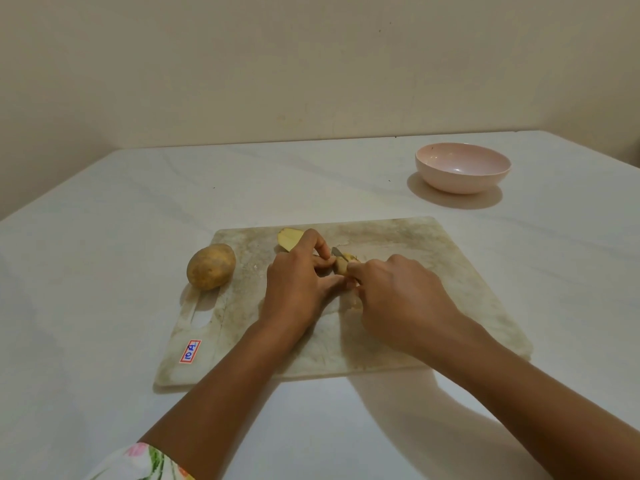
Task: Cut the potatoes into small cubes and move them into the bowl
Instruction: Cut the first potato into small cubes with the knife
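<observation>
Two hands on worn whitish cutting board [415,289]: left hand [301,271] pinches small cut potato piece [342,264] mid-board; right hand [398,296] curled round grey-bladed knife [336,251]. Round pink bowl [460,185] stands well apart, far right.

Pink bowl [462,167], tan potato [211,266], floral sleeve [145,462], white table [104,209].

Dim, warm, soft light; faint shadows fall toward the viewer; slight blur, wide-angle bending at edges.
</observation>
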